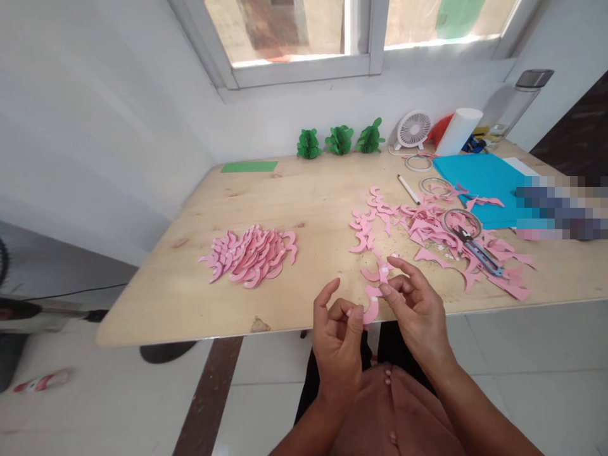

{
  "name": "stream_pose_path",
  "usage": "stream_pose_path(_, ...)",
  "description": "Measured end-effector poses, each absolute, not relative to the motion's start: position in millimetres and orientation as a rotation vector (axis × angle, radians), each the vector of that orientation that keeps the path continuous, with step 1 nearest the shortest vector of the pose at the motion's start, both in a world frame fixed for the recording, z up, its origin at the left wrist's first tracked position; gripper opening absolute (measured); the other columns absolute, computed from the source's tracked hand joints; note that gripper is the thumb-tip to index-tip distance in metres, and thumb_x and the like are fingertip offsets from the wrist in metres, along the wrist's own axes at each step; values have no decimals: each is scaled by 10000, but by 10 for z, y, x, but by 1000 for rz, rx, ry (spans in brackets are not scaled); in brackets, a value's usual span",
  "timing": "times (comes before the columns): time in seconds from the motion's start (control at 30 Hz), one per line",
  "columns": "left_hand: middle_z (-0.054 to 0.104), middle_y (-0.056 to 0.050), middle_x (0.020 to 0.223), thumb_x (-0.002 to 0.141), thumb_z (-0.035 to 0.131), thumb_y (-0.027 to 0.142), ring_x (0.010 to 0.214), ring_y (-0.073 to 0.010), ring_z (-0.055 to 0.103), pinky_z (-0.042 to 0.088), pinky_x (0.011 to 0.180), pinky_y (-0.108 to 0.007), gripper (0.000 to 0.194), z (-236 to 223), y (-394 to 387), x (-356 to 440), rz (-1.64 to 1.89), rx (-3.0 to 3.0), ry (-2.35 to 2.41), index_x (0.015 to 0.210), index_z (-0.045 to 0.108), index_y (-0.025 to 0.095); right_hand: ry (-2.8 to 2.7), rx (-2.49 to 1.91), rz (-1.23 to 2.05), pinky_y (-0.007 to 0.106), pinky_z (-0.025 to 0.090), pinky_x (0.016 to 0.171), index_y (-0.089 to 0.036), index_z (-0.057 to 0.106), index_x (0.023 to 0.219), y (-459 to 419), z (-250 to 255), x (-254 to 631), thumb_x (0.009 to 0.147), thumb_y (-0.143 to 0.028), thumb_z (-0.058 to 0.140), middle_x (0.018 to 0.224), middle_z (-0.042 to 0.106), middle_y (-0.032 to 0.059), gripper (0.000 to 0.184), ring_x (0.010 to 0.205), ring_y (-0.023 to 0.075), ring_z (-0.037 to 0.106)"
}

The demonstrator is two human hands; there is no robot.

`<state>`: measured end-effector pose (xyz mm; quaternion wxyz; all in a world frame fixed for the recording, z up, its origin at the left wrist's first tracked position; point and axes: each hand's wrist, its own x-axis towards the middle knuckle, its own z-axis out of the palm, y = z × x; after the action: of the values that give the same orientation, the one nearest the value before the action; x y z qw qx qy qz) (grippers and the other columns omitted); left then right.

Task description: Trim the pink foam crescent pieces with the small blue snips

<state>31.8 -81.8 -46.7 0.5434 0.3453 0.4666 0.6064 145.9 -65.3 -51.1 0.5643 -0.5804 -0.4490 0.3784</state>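
Both hands pinch one pink crescent cutout [371,310] over the table edge [190,326]: left hand [338,339] grips its bottom, right hand [412,304] its top, probably steadying it. Finished pile [251,254] sits further left.

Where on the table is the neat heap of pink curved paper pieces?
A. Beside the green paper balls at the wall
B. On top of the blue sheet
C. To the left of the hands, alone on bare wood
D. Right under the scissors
C: the pink heap lies on bare wood of the table, left of both hands, well away from the scissors, the blue sheet and the green paper balls.
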Motion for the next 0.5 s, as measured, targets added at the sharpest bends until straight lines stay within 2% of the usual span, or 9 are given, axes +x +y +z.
stream_pose_path(0.2, 531, 51, 635, 829, 633, 284, 573, -84, 513, 450, 621, -197, 440, -481, -819, 307, 1451, 823, 1114, 1235, 473, 227, -1119, -1354, 904, 309, 442, 741, -250, 506, 1258, -670, -494, 1505, 871, -341, 560, 792, 619, -4, 402, 750, 158, 589)
stream_pose_path(0.37, 517, 54, 630, 833, 629, 274, 565, -85, 499, 438, 598, -193, 440, -447, -808, 288, 1465, 844, 1140, 1236, 464, 212, -1108, -1366, 866, 321, 437, 790, -253, 513, 1248, -700, -490, 1568, 875, -329, 558, 758, 632, -10, 384, 777, 162, 601)
stream_pose_path(0.5, 497, 52, 648, 836, 621, 251, 576, -86, 492, 443, 622, -205, 428, -391, -812, 287, 1471, 817, 1169, 1233, 466, 210, -1049, -1437, 771, 290, 457, 713, -251, 536, 1236, -843, -464, 1710, 866, -341, 563, 723, 611, -14, 382, 715, 151, 586)
